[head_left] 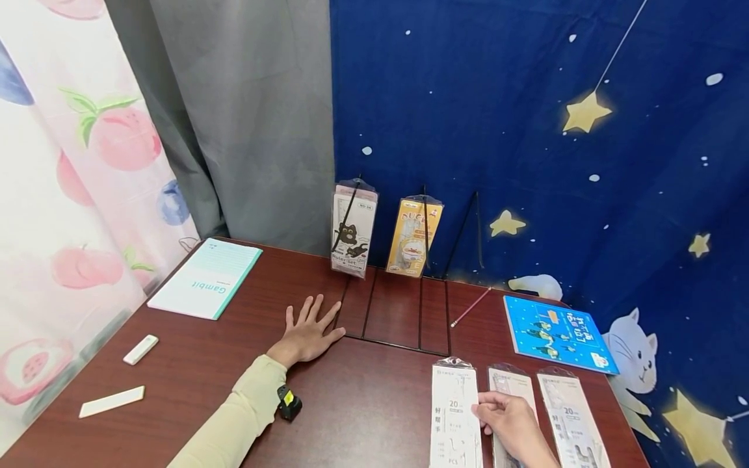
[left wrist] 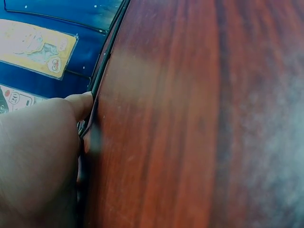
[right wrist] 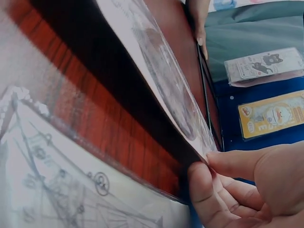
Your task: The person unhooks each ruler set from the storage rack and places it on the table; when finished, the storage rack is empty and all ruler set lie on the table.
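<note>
From the head view I see my left hand (head_left: 309, 331) lying flat on the dark wooden counter (head_left: 363, 396), fingers straight and spread, palm down, holding nothing; its fingertips reach the edge of the black wire rack (head_left: 398, 315) that lies on the counter. In the left wrist view one finger (left wrist: 81, 103) touches that wire edge. My right hand (head_left: 512, 422) is low at the near right, fingers curled, pinching the edge of the middle ruler pack (head_left: 510, 390) of three white packs laid side by side near the counter's front edge. The right wrist view shows thumb and fingers (right wrist: 237, 164) closed on the thin corner of that clear-sleeved pack (right wrist: 166, 90), which is lifted slightly off the wood at that corner. The left white pack (head_left: 455, 416) lies just beside the hand, and the right white pack (head_left: 573, 416) lies on its other side. At the back of the rack two packs stand propped upright: a cat ruler set (head_left: 353, 229) and, just beside it, a yellow pack (head_left: 413, 237). A pale green notebook (head_left: 206, 278) lies at the far left, a blue booklet (head_left: 558, 333) at the right, and a thin pink stick (head_left: 470, 307) between rack and booklet. Two small white pieces (head_left: 140, 349) and (head_left: 112, 401) lie near the left edge.
</note>
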The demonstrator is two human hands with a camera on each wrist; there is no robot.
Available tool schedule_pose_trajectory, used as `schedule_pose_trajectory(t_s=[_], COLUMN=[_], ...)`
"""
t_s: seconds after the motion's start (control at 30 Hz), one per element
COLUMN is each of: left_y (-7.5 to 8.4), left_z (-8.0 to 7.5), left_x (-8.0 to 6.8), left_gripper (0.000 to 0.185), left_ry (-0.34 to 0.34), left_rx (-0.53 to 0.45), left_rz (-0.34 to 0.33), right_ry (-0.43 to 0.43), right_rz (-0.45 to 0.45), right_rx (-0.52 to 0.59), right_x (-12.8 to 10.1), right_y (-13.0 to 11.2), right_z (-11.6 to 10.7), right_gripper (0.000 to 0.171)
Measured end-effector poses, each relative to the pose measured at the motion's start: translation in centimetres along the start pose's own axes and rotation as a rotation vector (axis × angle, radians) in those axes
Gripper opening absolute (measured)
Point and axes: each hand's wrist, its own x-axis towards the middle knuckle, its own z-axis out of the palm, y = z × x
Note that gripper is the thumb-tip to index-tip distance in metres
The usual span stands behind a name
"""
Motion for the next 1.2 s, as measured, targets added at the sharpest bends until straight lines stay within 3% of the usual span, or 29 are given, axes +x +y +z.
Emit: schedule_pose_trajectory(t_s=[0.23, 0.47, 0.63, 0.77, 0.9, 1.2], left_y=[-0.6, 0.1, -0.1, -0.1, -0.6, -0.7], left_z=[0.6, -0.2, 0.0, 0.3, 0.9, 0.7], left_x=[0.4, -0.5, -0.2, 0.2, 0.6, 0.4], left_gripper=[0.071, 0.068, 0.069, 0.069, 0.070, 0.070], left_ry=[0.019, 0.017, 0.025, 0.004, -0.004, 0.012], left_rx=[-0.016, 0.002, -0.012, 0.000, 0.009, -0.006], left_rz=[0.014, 0.004, 0.013, 0.011, 0.014, 0.017], right_ry=[0.010, 0.006, 0.033, 0.102, 0.118, 0.052], right_rz=[-0.022, -0.024, -0.041, -0.173, -0.279, -0.357], right_rx=[-0.040, -0.087, -0.157, -0.180, -0.126, -0.024], right_x=[-0.4, -0.7, -0.3, 0.7, 2.2, 6.9], right_y=[0.0, -0.4, -1.4, -2.5, -4.3, -8.8], right_z=[0.3, 0.2, -0.5, -1.0, -1.2, -1.7], right_gripper=[0.024, 0.031, 0.033, 0.025, 0.020, 0.027])
